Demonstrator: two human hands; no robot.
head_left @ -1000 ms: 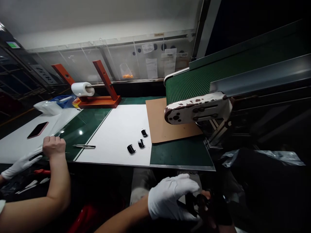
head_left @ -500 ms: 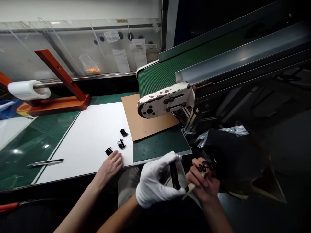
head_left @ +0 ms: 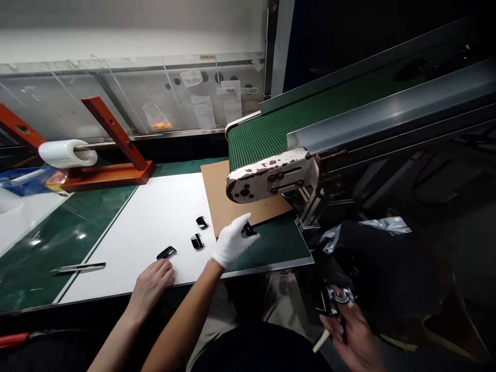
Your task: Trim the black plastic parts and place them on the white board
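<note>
**Gloved hand holds small part above the workbench**

At centre frame, the person's left hand (head_left: pixel 231 241), in a white glove, hovers over the seam where the cardboard sheet (head_left: pixel 220 199) meets the green mat (head_left: pixel 273 243). It pinches a black part (head_left: pixel 248 229) between thumb and forefinger, and the other fingers are spread loosely. The work appears to be at the handling stage, with one part up in the air and none being pressed or fitted. Because the part is small and glossy, any move with it calls for a fine, steady pinch and a low, slow wrist.

The left forearm runs up from the bottom centre, palm turned down and to the right. At lower right, the bare right hand (head_left: pixel 351 330) waits below the bench edge, palm up. Its fingers are curled around a cluster of black and silver parts (head_left: pixel 336 299), and a pale stick (head_left: pixel 321 341) pokes out beneath it.

Three more parts (head_left: pixel 197 241) lie on the white sheet (head_left: pixel 155 217), left of centre. A co-worker's bare hand (head_left: pixel 153 276) rests flat at the sheet's near edge, its fingertips just beside the nearest of them. The conveyor (head_left: pixel 267 132) overhangs the cardboard at upper right.
</note>
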